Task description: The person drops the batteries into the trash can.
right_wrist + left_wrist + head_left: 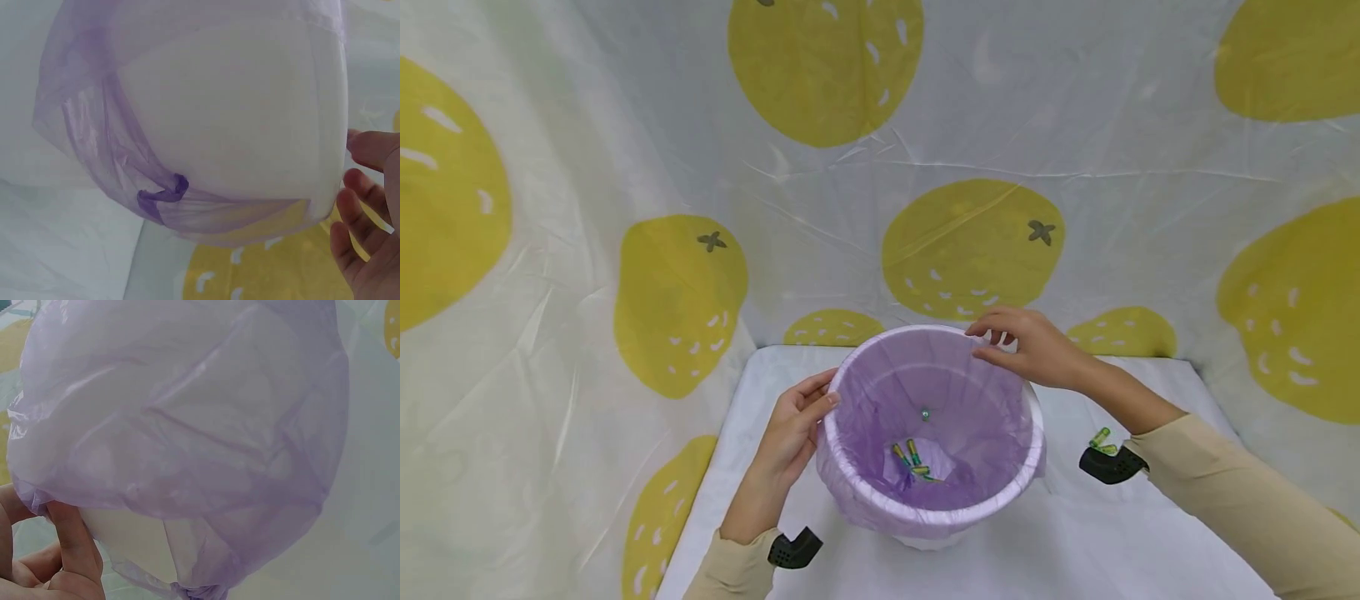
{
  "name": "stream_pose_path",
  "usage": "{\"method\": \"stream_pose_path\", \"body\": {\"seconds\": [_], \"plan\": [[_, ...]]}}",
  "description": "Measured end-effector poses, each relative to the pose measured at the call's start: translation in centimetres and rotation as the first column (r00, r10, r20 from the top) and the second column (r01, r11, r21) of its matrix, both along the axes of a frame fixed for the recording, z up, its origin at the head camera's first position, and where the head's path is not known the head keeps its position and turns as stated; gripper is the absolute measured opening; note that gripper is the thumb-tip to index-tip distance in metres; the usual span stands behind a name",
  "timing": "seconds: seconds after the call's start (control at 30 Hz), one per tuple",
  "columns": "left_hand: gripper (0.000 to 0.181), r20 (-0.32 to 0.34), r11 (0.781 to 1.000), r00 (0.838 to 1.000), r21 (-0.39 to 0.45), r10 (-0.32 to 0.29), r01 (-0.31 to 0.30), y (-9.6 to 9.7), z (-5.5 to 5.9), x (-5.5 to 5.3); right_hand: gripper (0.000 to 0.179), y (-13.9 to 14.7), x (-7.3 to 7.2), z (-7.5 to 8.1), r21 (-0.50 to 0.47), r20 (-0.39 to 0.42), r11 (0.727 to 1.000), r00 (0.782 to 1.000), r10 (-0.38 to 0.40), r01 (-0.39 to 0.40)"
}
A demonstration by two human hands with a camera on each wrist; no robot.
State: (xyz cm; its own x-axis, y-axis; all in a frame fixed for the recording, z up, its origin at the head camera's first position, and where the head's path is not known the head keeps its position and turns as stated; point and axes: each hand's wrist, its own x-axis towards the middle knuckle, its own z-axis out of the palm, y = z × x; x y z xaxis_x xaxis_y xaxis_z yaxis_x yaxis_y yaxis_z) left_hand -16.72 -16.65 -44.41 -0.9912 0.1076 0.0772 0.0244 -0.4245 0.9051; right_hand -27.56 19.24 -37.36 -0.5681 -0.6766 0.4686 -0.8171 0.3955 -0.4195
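Note:
A white trash bin [928, 542] stands tilted, lined with a translucent purple trash bag [868, 512] folded over its rim. Thumb and fingers of my left hand [792, 425] pinch the bin's left rim and the bag. Over the far right rim, my right hand [1033, 350] has its fingers apart and loosely bent, with nothing held. Several green-and-yellow batteries [913, 452] lie at the bottom of the bag. Another battery [925, 414], seen end-on, shows above them, against the bag's inner wall or in the air; I cannot tell which. The right wrist view shows a bag knot [164, 192].
More green-and-yellow batteries [1101, 437] lie on the white table [1067, 533], beside the right wrist's black camera mount [1108, 467]. A lemon-patterned sheet [820, 200] hangs behind the table and along its left side.

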Motion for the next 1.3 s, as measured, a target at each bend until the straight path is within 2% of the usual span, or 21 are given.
{"method": "stream_pose_path", "body": {"seconds": [0.2,0.47,0.67,1.03,1.3], "plan": [[0.047,0.006,1.0,1.0,0.009,0.0,0.0,0.0,0.1,0.0,0.022,1.4,0.4,0.1,0.02,-0.005,0.999,0.999,-0.043,0.043],[0.048,0.006,1.0,1.0,0.005,-0.011,0.011,0.1,0.2,0.1,0.023,2.3,0.8,-0.1,0.011,-0.02,0.999,0.999,-0.042,0.042],[0.048,0.013,1.0,1.0,0.002,0.003,-0.003,0.2,0.3,0.1,0.024,3.3,1.1,-0.2,0.007,-0.029,0.998,0.997,-0.065,0.066],[0.048,0.016,1.0,1.0,0.002,0.009,-0.009,0.1,0.3,0.1,0.031,6.1,1.7,-0.6,-0.028,-0.027,0.992,0.992,-0.12,0.119],[0.049,0.009,1.0,1.0,0.005,-0.001,0.001,0.1,0.2,0.1,0.034,7.9,2.2,-1.6,-0.052,-0.032,0.987,0.988,-0.153,0.151]]}}
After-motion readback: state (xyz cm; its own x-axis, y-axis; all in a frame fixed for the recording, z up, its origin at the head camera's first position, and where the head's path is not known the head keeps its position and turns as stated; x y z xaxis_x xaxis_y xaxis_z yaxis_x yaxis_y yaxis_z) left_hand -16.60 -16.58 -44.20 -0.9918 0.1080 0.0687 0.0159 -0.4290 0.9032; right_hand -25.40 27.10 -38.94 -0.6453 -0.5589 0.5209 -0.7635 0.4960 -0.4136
